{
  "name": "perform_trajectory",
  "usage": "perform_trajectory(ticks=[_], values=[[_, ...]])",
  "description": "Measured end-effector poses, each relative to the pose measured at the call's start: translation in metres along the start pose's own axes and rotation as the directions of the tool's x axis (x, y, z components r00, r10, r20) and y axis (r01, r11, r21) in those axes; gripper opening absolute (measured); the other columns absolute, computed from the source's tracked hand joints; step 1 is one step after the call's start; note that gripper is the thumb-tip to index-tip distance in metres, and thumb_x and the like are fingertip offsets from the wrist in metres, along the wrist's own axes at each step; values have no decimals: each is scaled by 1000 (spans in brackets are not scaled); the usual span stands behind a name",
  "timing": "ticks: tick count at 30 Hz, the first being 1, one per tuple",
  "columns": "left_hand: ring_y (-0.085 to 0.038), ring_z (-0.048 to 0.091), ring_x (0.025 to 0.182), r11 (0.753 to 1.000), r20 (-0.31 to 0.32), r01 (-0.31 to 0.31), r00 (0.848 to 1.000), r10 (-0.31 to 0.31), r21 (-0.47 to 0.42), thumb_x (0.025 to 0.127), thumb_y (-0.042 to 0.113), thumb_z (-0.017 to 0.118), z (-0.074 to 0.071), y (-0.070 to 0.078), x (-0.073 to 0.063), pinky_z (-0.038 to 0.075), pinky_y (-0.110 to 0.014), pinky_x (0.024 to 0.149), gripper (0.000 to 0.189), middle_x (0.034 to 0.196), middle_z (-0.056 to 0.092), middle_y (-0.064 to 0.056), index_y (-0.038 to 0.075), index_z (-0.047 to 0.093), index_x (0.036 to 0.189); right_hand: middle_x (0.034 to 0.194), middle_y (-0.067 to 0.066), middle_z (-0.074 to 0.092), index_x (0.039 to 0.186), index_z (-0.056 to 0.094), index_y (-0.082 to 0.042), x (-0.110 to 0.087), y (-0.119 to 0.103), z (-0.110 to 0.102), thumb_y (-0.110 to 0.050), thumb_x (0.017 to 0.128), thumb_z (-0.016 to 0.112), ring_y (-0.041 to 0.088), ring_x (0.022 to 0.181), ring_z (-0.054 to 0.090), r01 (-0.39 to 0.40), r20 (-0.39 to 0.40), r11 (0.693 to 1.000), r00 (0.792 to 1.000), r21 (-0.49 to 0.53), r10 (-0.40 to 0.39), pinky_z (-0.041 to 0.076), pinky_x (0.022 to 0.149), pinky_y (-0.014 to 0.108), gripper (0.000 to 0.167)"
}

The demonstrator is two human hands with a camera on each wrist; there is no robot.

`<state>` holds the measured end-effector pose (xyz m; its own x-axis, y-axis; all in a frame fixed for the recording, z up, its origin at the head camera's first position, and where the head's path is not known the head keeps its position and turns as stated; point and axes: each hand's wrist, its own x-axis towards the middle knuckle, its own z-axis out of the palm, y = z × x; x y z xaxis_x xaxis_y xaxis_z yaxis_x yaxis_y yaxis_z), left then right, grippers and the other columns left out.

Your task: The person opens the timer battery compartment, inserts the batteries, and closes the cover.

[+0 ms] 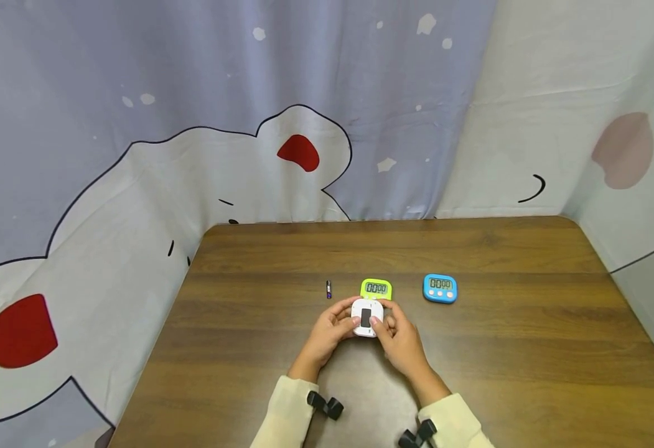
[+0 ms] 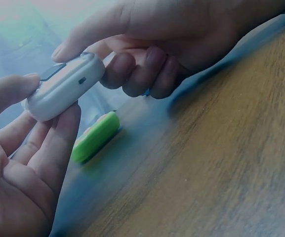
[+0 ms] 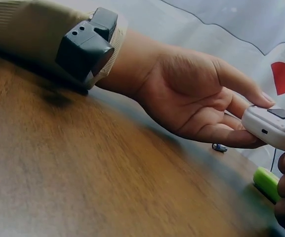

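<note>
With left hand [image 1: 329, 333] and right hand [image 1: 406, 345], we pinch the white timer [image 1: 366, 318] above the table [image 1: 237, 354], near the green timer [image 1: 376, 288], and uneven thumb pressure could make us drop it.

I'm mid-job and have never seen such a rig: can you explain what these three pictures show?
There is no robot here, just a person's bare left hand and right hand. The wide picture comes from a camera worn on the head, looking forward and down; the two close ones come from wrist cameras, one left and one right. On the table lie a green timer, a blue timer to its right and a battery to its left. Both hands hold a white device above the table; in the wide picture it partly hides the green timer.
</note>
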<state>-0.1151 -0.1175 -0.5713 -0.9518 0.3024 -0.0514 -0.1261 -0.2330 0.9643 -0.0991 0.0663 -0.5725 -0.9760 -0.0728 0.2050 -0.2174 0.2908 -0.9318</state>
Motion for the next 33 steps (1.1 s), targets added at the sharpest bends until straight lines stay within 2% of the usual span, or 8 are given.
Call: perform_trajectory(ticks=[6,12,15,18,24,33], values=[[-14,64,93,1000,16,12,1000,-12,5,94,4,61,0,-2,0,56,-25,75,48,114,62,-13,-3,47,139,53,-10,44,135,51,-24,-1,4,-1,-31,97,63,5,45,41,37,32,999,999,-37,-36,34,41,23,41],[-16,65,96,999,36,23,999,-24,25,94,5,63,0,-4,0,57,-29,78,48,115,63,-14,-2,47,139,53,-14,42,136,51,-17,-1,4,-3,-25,99,59,3,47,40,89,38,989,996,-116,-85,35,45,25,39],[-16,65,96,999,43,29,999,-31,32,94,4,63,1,-2,0,57,-30,79,49,115,62,-15,-3,46,140,52,-16,39,134,52,-15,0,2,-3,-24,99,59,2,47,37,91,33,984,996,-154,-87,34,45,24,37],[-16,65,96,999,46,34,998,-36,41,94,3,62,0,-2,0,57,-30,79,50,115,62,-15,-3,45,140,53,-16,43,134,52,-15,0,1,-4,-24,99,58,4,49,40,94,44,980,995,-173,-87,37,48,25,37],[-15,64,95,998,42,32,999,-34,46,94,1,62,-1,-3,-2,56,-28,78,50,114,61,-14,-4,44,141,78,-13,67,138,49,-18,-1,1,-5,-24,101,55,9,70,57,103,96,977,992,-188,-86,47,65,35,37],[-16,65,96,999,27,13,1000,-14,49,94,2,62,-2,-3,1,57,-29,78,49,114,63,-15,-1,47,140,97,4,69,140,47,-26,2,3,-7,-23,103,50,20,83,63,118,112,966,989,-229,-95,50,72,46,37]])
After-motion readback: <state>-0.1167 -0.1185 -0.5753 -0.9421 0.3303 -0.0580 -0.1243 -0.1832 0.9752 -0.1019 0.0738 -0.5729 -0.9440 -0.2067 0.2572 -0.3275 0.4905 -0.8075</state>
